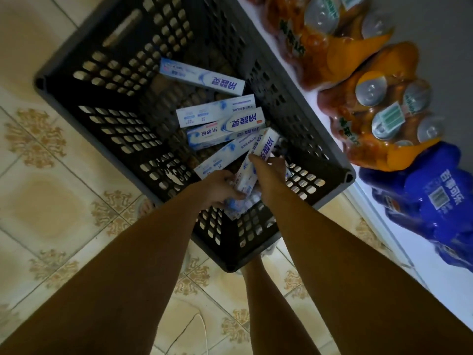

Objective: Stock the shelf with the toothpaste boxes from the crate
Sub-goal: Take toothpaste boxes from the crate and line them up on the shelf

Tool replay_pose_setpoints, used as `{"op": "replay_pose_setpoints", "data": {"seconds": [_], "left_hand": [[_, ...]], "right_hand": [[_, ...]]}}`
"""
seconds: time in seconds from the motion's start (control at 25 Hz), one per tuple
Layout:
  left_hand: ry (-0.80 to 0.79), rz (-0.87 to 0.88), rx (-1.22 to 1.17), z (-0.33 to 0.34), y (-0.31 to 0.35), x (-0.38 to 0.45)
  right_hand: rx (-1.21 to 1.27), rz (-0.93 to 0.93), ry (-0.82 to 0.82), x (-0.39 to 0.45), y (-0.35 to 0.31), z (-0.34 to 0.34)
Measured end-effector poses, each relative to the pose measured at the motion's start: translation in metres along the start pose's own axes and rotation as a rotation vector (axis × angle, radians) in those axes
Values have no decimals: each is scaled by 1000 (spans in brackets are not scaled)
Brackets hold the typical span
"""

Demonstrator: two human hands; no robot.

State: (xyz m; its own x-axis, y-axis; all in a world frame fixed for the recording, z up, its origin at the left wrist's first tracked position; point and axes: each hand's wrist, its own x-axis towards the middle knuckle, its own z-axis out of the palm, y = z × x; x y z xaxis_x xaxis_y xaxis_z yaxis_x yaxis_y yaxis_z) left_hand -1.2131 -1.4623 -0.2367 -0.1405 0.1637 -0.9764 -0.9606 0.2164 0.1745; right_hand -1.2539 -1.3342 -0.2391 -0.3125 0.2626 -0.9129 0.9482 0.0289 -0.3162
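Note:
A dark slotted plastic crate (76, 80) stands on the tiled floor below me. Several white-and-blue toothpaste boxes lie in it: one near the far side (202, 76), two side by side in the middle (217, 112), one slanting toward my hands (220, 160). Both my arms reach down into the near corner of the crate. My left hand (220, 188) is closed around box ends low in the crate. My right hand (271, 175) grips a tilted toothpaste box (258, 155) from the right side, index finger along its face.
A white shelf edge (294, 80) runs along the crate's right side. On it stand shrink-wrapped orange drink packs (378, 106) and a blue cola pack (430, 198). Patterned beige floor tiles (46, 201) lie to the left; my leg shows under the crate.

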Motion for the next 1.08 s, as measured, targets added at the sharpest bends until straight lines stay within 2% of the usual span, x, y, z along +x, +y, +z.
{"op": "replay_pose_setpoints", "data": {"seconds": [0.16, 0.28, 0.44, 0.52, 0.64, 0.76, 0.88, 1.08], "left_hand": [[-207, -63, -119, -8, 10, -51], [-272, -61, -59, -14, 20, -90], [-346, -34, -64, -27, 35, -138], [-312, 34, -188, -36, 45, -165], [-164, 148, -473, -54, 63, -206], [-36, 269, -567, -71, 84, -259], [21, 339, -487, -79, 102, -322], [-83, 432, -70, -95, 131, -444]], "right_hand": [[33, -15, -140, -55, -9, -11], [-2, -52, -206, -91, -22, -17], [-123, -208, -245, -127, -47, -17], [-221, -301, -274, -150, -63, -18], [-453, -453, -319, -186, -85, -23], [-656, -595, -338, -237, -112, -33], [-691, -669, -356, -300, -137, -44], [-678, -723, -439, -411, -178, -70]]}}
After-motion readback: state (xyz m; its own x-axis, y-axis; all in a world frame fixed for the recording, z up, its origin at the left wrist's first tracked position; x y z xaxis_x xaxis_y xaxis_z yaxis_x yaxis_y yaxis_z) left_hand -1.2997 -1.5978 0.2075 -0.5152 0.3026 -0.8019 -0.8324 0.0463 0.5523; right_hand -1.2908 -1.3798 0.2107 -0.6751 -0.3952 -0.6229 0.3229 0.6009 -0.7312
